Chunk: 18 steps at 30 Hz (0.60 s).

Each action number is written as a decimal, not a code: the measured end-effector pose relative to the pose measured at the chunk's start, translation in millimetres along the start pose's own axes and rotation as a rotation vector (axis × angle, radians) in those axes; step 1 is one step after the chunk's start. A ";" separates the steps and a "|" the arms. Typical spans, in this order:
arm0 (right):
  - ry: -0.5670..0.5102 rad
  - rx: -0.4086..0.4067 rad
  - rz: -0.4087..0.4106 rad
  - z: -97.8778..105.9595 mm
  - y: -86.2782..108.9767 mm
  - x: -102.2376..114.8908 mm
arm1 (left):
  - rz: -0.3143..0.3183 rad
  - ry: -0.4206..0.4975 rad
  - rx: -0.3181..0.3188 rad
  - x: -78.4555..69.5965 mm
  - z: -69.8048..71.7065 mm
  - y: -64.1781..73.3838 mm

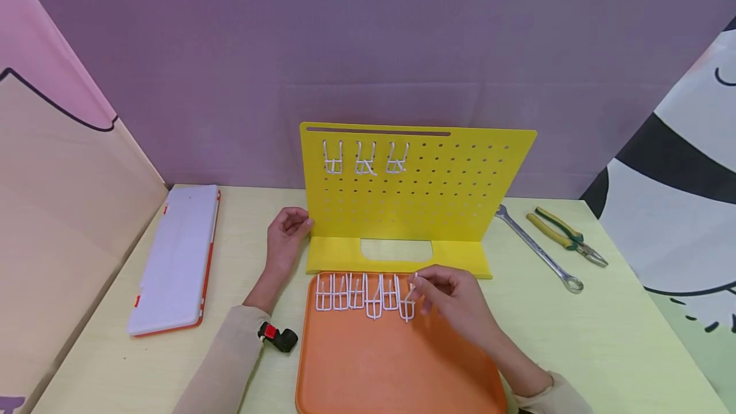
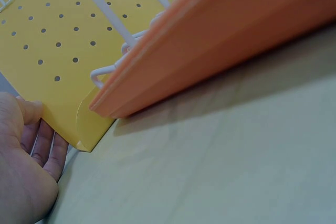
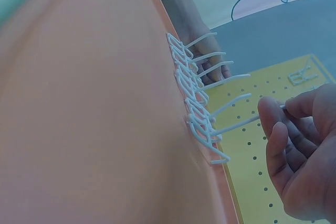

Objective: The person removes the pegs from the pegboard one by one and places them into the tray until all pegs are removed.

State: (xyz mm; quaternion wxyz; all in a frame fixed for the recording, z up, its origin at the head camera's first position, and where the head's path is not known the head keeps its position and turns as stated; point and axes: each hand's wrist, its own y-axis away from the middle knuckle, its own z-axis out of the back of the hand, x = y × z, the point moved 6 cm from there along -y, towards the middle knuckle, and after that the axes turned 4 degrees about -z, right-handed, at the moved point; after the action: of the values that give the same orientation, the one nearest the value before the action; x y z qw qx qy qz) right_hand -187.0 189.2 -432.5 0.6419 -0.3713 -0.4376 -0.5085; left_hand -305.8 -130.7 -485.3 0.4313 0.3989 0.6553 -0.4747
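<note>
A yellow pegboard [image 1: 402, 209] stands upright on its base, with three white wire hooks [image 1: 365, 160] hung along its upper left. My left hand [image 1: 287, 238] grips the board's lower left edge, thumb on the front and fingers behind. Below the board, several white wire pegboard hooks [image 1: 340, 296] lie in a row along the far rim of an orange tray [image 1: 397, 363]. At the right end of that row, my right hand [image 1: 454, 299] pinches the raised prong of a hook [image 3: 239, 125] between thumb and fingers. The rest of that hook overlaps its neighbours in the right wrist view.
A white case with red trim [image 1: 175, 260] lies at the left of the table. To the right of the board are a combination wrench [image 1: 540, 251] and pliers with yellow-green handles [image 1: 566, 235]. A purple curtain [image 1: 391, 43] hangs behind the table.
</note>
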 end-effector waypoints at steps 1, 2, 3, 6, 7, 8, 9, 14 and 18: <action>0.001 0.002 -0.001 0.0 -0.5 -0.4 | 0.001 -0.003 0.001 -0.1 -0.1 0.2; 0.003 0.002 -0.003 0.1 -0.9 -0.7 | 0.000 -0.005 0.002 -0.2 -0.2 0.3; 0.003 0.004 -0.004 0.1 -1.2 -1.0 | 0.000 -0.006 0.003 -0.2 -0.2 0.4; 0.003 0.007 -0.013 0.3 -1.6 -2.2 | 0.000 -0.007 0.006 -0.3 -0.1 0.4; 0.003 0.008 -0.017 0.3 -1.6 -2.5 | 0.000 -0.004 0.006 -0.2 0.0 0.4; 0.003 0.009 -0.019 0.4 -1.6 -2.7 | 0.001 -0.002 0.006 -0.1 0.1 0.3; 0.002 0.010 -0.023 0.5 -1.5 -3.1 | 0.002 -0.001 0.004 -0.1 0.3 0.3; -0.001 0.015 -0.044 1.1 -1.1 -4.6 | 0.001 -0.004 0.003 0.2 0.7 0.1; 0.003 0.014 -0.067 1.8 -0.2 -5.7 | -0.005 -0.009 0.005 1.2 0.5 -0.3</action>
State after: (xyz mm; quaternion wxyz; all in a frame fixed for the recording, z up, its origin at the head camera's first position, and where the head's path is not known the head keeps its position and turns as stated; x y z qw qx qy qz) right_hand -188.1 192.6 -437.3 0.6278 -0.3510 -0.4525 -0.5272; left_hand -306.4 -131.1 -486.4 0.4321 0.3964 0.6530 -0.4793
